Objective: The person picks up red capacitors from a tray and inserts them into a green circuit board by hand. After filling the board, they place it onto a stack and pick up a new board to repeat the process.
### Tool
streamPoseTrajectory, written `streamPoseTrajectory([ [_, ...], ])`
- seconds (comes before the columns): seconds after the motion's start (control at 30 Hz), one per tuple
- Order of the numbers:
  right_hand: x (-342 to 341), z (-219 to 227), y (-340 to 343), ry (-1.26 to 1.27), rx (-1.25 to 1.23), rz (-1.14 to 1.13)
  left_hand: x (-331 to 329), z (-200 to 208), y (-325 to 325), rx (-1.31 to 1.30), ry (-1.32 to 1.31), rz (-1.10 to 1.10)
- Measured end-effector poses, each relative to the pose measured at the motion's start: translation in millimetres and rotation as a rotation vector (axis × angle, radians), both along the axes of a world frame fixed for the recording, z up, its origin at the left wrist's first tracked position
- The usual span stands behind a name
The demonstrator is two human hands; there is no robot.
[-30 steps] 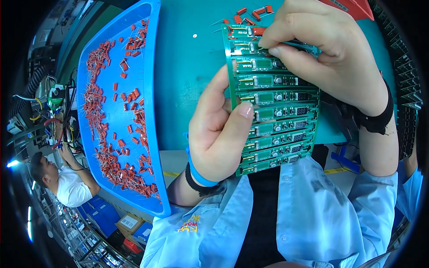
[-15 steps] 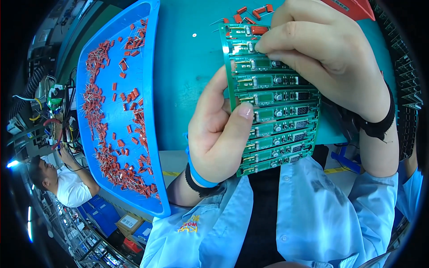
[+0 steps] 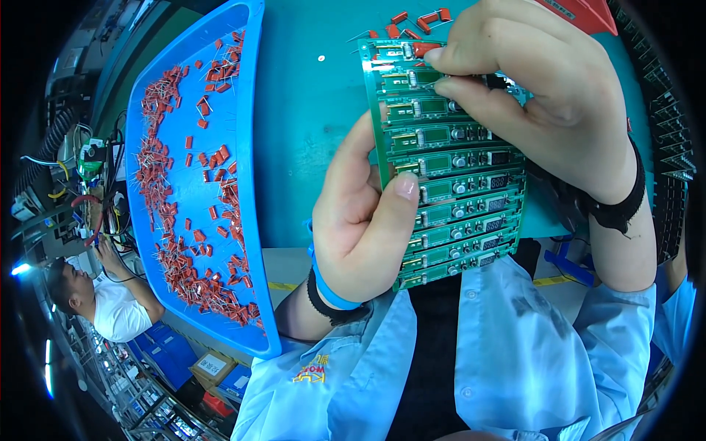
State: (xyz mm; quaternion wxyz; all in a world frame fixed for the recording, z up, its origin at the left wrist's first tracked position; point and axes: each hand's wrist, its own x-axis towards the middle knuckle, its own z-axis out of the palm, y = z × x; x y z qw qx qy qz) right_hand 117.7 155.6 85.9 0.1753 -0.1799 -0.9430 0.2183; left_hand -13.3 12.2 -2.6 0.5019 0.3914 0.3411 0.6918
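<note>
My left hand (image 3: 368, 228) grips the left edge of a green circuit board panel (image 3: 441, 189), thumb on top and fingers behind. The panel is a stack of several narrow boards carrying small round silver parts, brass-coloured strips and dark digit displays. A red capacitor (image 3: 423, 49) sits on the topmost board, partly behind my right hand (image 3: 540, 95). My right thumb and index finger are pinched together over the second board from the top. Whatever they hold is too small and too covered to make out.
To the left stands a blue tray (image 3: 255, 147) with many red capacitors with wire leads. Several loose capacitors (image 3: 422, 26) lie on the green mat (image 3: 301, 117) beyond the panel, near a red bin (image 3: 585, 15). A person (image 3: 110, 301) in white is at far left.
My right fingertips have shifted slightly right and up along the upper boards, uncovering more of the second board. The left hand and panel have moved only a little to the right.
</note>
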Motion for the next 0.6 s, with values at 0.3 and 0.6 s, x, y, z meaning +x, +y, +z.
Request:
streamPoseTrajectory([
  [0.3,4.0,-4.1,-6.9,0.111,-0.064,-0.021,2.4,1.8,2.6,0.024,0.012,-0.04],
  [0.6,2.6,-9.1,-5.3,0.168,-0.051,-0.116,-3.0,2.0,-0.2,0.005,-0.012,-0.05],
])
